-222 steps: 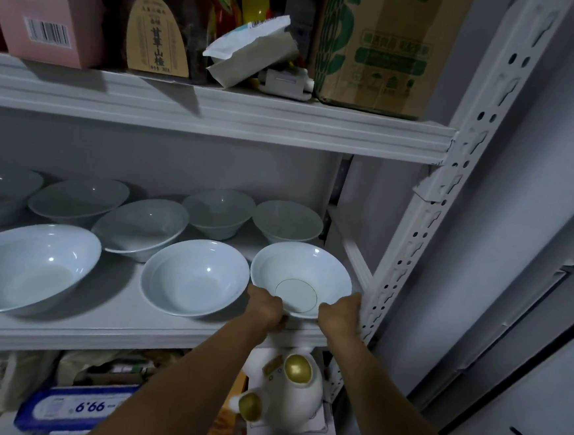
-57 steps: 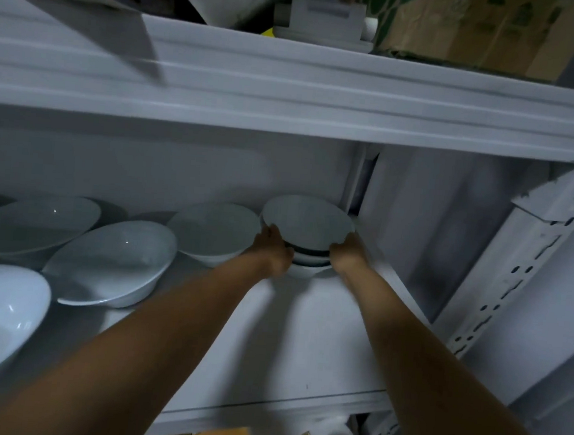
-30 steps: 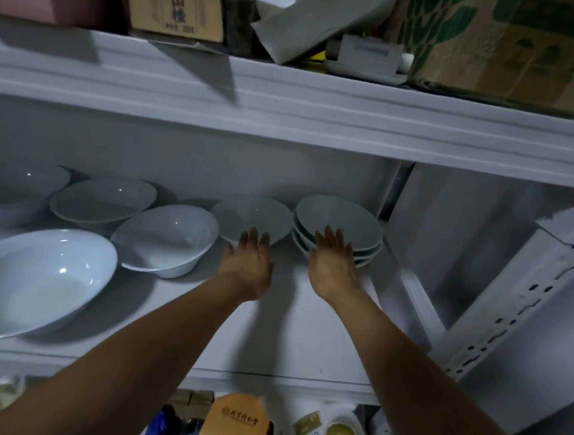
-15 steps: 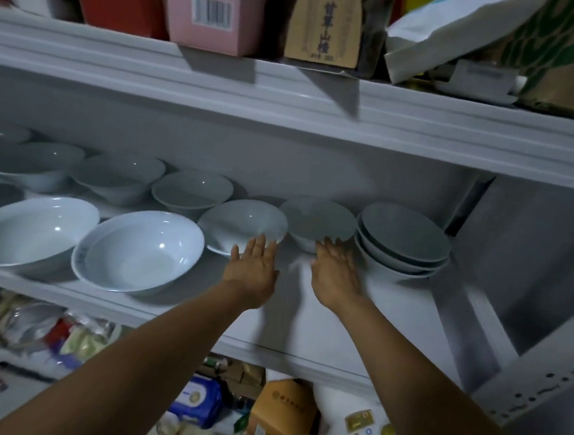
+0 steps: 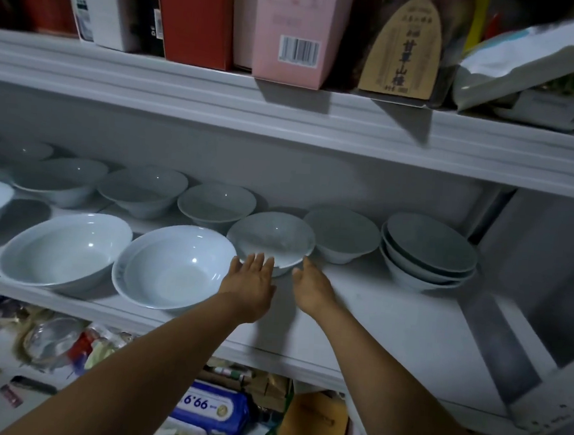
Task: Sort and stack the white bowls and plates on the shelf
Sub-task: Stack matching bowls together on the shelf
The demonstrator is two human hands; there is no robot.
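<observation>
Several white bowls stand on the white shelf [image 5: 391,314]. A stack of three bowls [image 5: 427,254] sits at the back right, with a single bowl [image 5: 341,233] just left of it. Both of my hands reach to a mid-sized bowl [image 5: 272,236]. My left hand [image 5: 249,284] is flat and open at its near left rim. Open too, my right hand [image 5: 311,286] is at its near right rim, fingertips close to the bowl. Whether either hand touches it I cannot tell. A large bowl [image 5: 173,268] sits just left of my left hand.
Another large bowl [image 5: 65,251] and more bowls [image 5: 142,188] fill the shelf's left and back. The upper shelf [image 5: 287,111] carries boxes and a bag close overhead. A shelf upright [image 5: 497,323] bounds the right side. Packages lie on the level below.
The view has swung left, bringing more bowls into sight. Both hands have left the stacked bowls and moved left to the mid-sized bowl, staying open.
</observation>
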